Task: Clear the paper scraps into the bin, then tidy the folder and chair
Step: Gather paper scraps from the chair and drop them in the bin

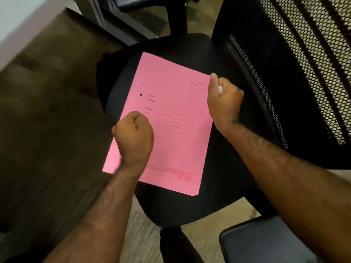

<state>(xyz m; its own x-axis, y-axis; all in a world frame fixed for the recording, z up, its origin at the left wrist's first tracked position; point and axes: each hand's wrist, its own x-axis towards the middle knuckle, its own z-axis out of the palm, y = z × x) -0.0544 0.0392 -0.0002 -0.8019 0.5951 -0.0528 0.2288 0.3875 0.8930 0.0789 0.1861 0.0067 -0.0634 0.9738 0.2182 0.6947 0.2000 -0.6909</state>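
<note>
Printed text on one pink folder [167, 118] too blurred to read. Lying mid-frame on one black chair [190, 209]. Two fists: left hand [133, 136] clenched, contents hidden; right hand [224, 102] clenched on white scrap [220, 89]

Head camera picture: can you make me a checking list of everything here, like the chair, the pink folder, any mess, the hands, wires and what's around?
Surface: black chair seat, with a mesh backrest to the right.
Job's things: pink folder lies flat and closed on the seat; no loose scraps or bin in view.
Clutter: nothing seen.
Grippers: left hand is a fist over the folder's near left part; right hand is a fist at its far right corner, with something white showing inside.
Cables: nothing seen.
Surroundings: wood-look floor, a pale desk edge at top left, a dark padded seat at bottom right.
</note>
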